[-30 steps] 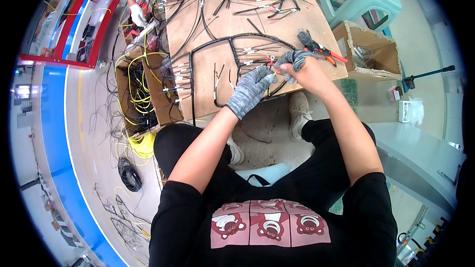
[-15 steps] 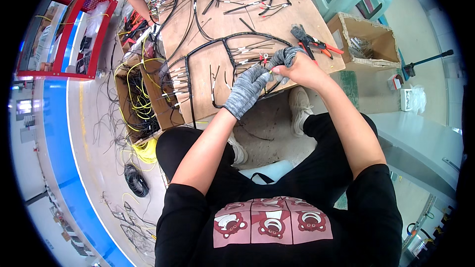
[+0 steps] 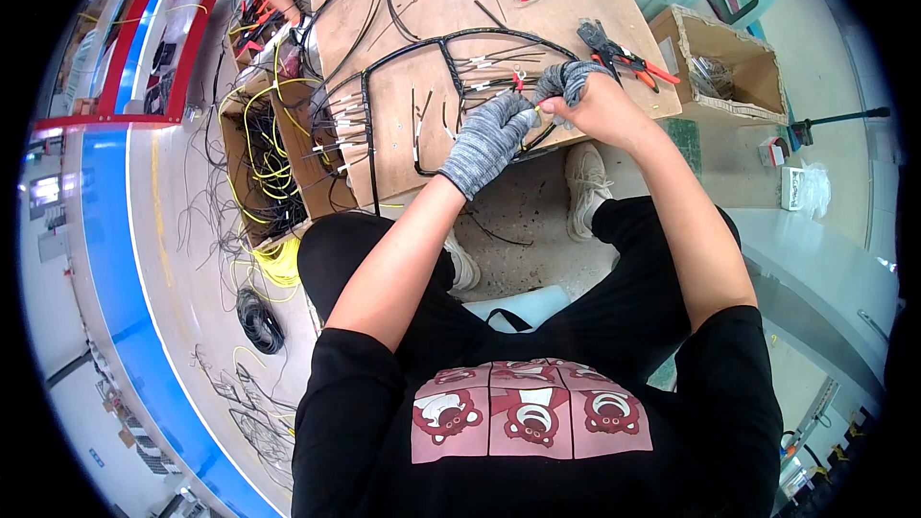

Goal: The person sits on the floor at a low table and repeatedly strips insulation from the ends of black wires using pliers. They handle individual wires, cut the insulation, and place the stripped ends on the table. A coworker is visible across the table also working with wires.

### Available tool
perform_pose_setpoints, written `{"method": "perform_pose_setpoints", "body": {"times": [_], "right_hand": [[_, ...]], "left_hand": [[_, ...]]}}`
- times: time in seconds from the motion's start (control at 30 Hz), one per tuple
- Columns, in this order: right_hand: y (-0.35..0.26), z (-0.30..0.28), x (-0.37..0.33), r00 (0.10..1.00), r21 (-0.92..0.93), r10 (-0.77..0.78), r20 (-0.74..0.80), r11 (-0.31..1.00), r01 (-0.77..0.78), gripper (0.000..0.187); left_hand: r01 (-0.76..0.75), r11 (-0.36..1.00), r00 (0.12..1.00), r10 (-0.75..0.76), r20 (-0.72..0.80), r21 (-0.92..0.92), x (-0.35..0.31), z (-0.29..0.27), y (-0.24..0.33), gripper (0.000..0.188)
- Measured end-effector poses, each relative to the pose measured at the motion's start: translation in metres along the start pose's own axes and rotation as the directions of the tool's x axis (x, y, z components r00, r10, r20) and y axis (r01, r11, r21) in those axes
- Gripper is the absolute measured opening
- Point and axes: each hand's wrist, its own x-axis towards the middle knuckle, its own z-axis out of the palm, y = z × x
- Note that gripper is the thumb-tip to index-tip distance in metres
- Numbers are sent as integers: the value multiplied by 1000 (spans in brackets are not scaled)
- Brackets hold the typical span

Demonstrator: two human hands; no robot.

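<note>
Black wire harness [image 3: 451,53] seemingly pinched between both hands' fingers [image 3: 526,110].

The knitted work glove on the left hand [image 3: 487,141] is mottled grey and white, and the right hand [image 3: 587,101] has the same grey knit only over its fingertips. The bundled wire harness [image 3: 451,43] is black with white tips on a tan plywood board [image 3: 566,0]. Red-handled pliers [image 3: 638,62] lie beside a brown cardboard box [image 3: 715,62]; yellow wires [image 3: 264,149] fill another.

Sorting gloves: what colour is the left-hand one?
Mottled grey knit glove, clearest in the head view.
</note>
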Motion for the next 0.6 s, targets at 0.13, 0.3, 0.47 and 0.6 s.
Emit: {"method": "perform_pose_setpoints", "body": {"times": [0.13, 0.3, 0.47, 0.6], "right_hand": [[-6, -4, -4, 998, -64, -53, -32, 997, 51, 16], [5, 0, -2, 960, -107, -275, -55, 957, 269, 13], [-7, -6, -6, 988, -118, -153, 37, 981, 156, 15], [-11, -7, -10, 997, -146, -70, 41, 986, 75, 14]], "left_hand": [[10, 1000, 999, -10, 41, -12, 2, -2, -3, 30], [-70, 996, 998, 70, -2, 63, 2, 0, -4, 29], [-110, 982, 993, 115, -28, 155, -2, -1, 4, 30], [-120, 960, 992, 127, -11, 252, -2, -1, 13, 31]]}}
